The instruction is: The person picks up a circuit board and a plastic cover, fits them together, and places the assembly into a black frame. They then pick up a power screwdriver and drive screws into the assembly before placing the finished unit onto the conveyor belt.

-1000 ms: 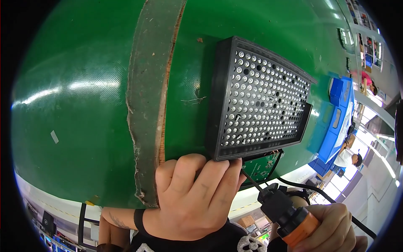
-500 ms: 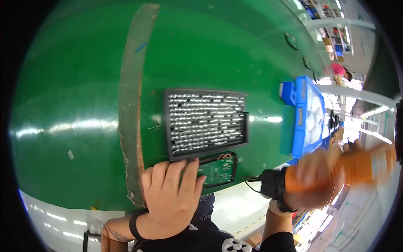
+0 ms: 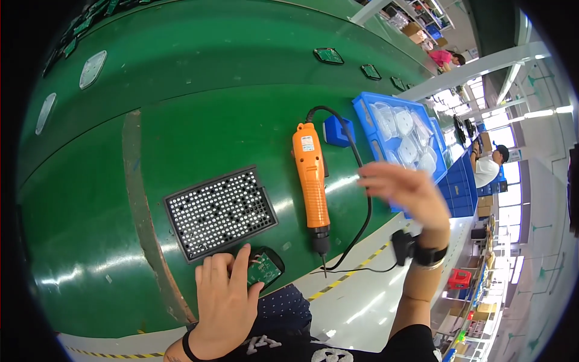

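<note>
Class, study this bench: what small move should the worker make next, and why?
Probably close the left hand on the circuit board: that hand lies right at the board's edge, the orange screwdriver rests unheld on the green table, and the right hand, though blurred, looks empty.

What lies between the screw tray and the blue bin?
In the head view, the orange screwdriver and its black cable lie between the tray and the bin, with a small blue box beside the bin.
</note>
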Tool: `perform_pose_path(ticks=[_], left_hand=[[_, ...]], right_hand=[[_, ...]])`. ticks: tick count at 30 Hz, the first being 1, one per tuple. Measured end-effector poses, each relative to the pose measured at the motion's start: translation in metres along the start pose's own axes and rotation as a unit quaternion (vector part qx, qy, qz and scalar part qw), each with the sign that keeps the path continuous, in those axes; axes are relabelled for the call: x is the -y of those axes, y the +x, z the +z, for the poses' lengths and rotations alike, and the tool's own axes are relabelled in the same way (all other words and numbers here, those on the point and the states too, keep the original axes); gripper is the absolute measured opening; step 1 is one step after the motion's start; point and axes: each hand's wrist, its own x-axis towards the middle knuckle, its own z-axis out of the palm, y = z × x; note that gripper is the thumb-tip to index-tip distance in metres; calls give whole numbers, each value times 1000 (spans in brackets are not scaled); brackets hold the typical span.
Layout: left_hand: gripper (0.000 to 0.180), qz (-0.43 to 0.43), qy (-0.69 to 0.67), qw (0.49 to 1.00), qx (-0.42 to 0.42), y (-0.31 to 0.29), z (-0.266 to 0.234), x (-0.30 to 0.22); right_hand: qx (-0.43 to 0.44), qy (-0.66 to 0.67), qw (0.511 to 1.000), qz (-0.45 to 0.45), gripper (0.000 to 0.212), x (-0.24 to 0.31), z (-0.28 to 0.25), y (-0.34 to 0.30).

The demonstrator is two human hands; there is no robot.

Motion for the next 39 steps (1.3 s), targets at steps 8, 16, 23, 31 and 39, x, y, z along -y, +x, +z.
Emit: perform_pose_path(ticks=[8,16,23,31,39], left_hand=[[38,-27,-283,956,65,-7,14,8],[51,-128,-743,652,79,8,4,11],[64,-112,-777,600,158,16,6,8],[80,-13,-763,629,149,6,9,7],[81,-28,-825,541,159,3,9,15]], right_hand=[[-155,-640,752,1,57,-97,-85,-41],[-327,-505,799,-8,39,-93,-91,-51],[-216,-39,954,-205,33,37,68,-34],[93,-95,980,-147,15,35,134,35],[48,-24,979,-194,18,25,148,38]])
